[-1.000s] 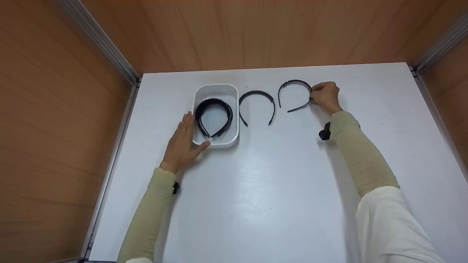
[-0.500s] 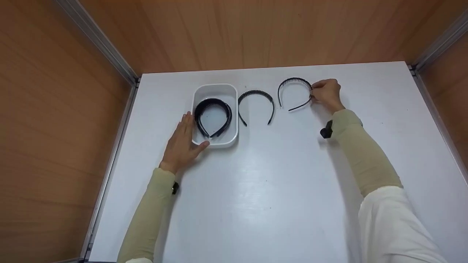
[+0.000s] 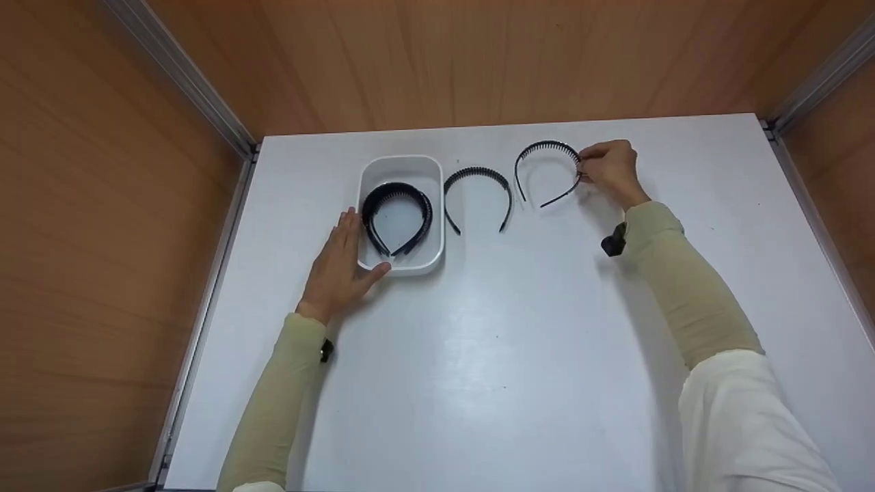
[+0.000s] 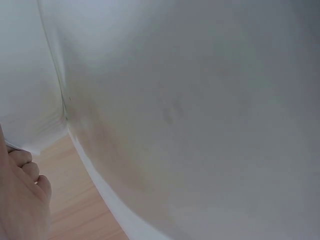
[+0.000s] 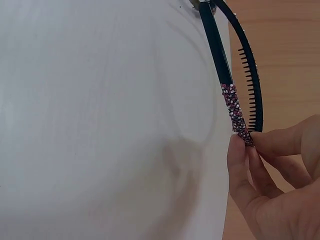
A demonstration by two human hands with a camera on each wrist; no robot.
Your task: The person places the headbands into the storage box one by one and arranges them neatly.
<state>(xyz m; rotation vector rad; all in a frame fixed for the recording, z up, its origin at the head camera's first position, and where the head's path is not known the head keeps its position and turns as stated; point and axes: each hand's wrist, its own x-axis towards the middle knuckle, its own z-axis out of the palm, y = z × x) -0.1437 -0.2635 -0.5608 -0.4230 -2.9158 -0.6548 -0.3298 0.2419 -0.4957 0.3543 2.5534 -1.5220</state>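
Note:
My right hand (image 3: 613, 171) pinches the right side of a black toothed headband (image 3: 547, 144) between thumb and fingers. The right wrist view shows this headband studded with small beads (image 5: 233, 106) near the fingertips, comb teeth along its inner side. On its left, another black toothed headband (image 3: 476, 171) lies on the table beside a white plastic tub (image 3: 400, 272). Inside that tub rest black headbands (image 3: 372, 203), overlapping, their number unclear. My left hand (image 3: 333, 273) lies along the tub's left wall, fingers straight, thumb at the front corner.
The white table (image 3: 478, 383) is bounded by a wooden back panel (image 3: 506, 65) and a wooden left panel (image 3: 102, 273). Metal rails (image 3: 198, 75) run along the corners. A pale surface fills most of the left wrist view.
My right hand has moved slightly back, with the pinched headband tilting and shifting a little back and left. My left hand and the tub stay nearly the same.

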